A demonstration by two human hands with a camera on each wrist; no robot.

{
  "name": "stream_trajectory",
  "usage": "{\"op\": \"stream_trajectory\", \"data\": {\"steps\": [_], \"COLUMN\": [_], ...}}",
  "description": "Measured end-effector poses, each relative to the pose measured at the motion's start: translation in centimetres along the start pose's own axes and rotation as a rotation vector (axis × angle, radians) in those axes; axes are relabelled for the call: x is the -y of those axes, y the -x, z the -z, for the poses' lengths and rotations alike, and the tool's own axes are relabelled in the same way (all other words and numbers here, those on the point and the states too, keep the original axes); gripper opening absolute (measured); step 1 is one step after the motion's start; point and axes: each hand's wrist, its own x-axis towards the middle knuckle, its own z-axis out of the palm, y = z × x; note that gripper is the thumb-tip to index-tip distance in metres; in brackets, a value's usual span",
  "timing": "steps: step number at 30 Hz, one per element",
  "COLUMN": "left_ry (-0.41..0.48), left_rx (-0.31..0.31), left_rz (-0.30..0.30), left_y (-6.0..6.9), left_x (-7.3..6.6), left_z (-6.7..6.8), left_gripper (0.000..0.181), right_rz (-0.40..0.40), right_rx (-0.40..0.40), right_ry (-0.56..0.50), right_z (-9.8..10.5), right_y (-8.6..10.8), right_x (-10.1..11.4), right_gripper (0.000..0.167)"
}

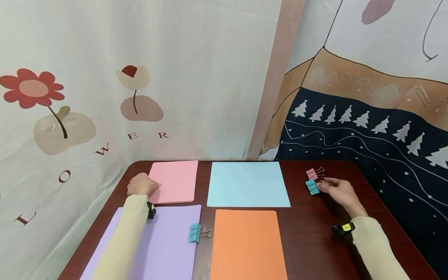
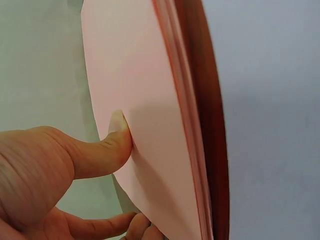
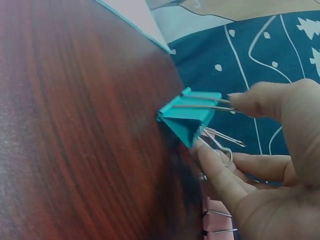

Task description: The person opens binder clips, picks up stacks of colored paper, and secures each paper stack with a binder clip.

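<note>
At the left edge of the pink paper stack (image 1: 178,181), my left hand (image 1: 141,184) grips the sheets. The left wrist view shows its thumb (image 2: 107,150) pressed on the top face of the pink paper (image 2: 130,60), with the other fingers low by the edge, partly hidden. My right hand (image 1: 341,194) pinches a teal binder clip (image 1: 312,187) between thumb and fingers by its wire handles. Seen from the right wrist, that teal clip (image 3: 187,115) is tilted over the tabletop. A pink binder clip (image 1: 310,174) is close beside it.
Light blue paper (image 1: 248,184) lies at the back middle, orange paper (image 1: 248,245) in front of it. On the right edge of the purple paper (image 1: 171,241) sits another teal binder clip (image 1: 194,233). A printed curtain (image 1: 210,77) stands behind the dark wooden table (image 1: 311,241).
</note>
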Motion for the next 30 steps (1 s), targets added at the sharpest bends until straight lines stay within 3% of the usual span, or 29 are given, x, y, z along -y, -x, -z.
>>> {"op": "stream_trajectory", "data": {"steps": [10, 16, 20, 30], "left_ry": [0.064, 0.070, 0.105, 0.159], "left_rx": [0.030, 0.004, -0.010, 0.000], "left_rz": [0.042, 0.035, 0.015, 0.024], "left_y": [-0.1, -0.1, 0.1, 0.2], "left_x": [0.2, 0.3, 0.2, 0.3], "left_z": [0.2, 0.0, -0.1, -0.2], "left_gripper": [0.059, 0.053, 0.047, 0.060], "right_rz": [0.092, 0.077, 0.065, 0.011], "right_rx": [0.086, 0.124, 0.117, 0.075], "right_ry": [0.075, 0.144, 0.128, 0.100], "right_z": [1.0, 0.4, -0.1, -0.7], "right_y": [0.1, 0.0, 0.0, -0.2], "right_x": [0.4, 0.2, 0.0, 0.0], "right_gripper": [0.070, 0.075, 0.076, 0.087]}}
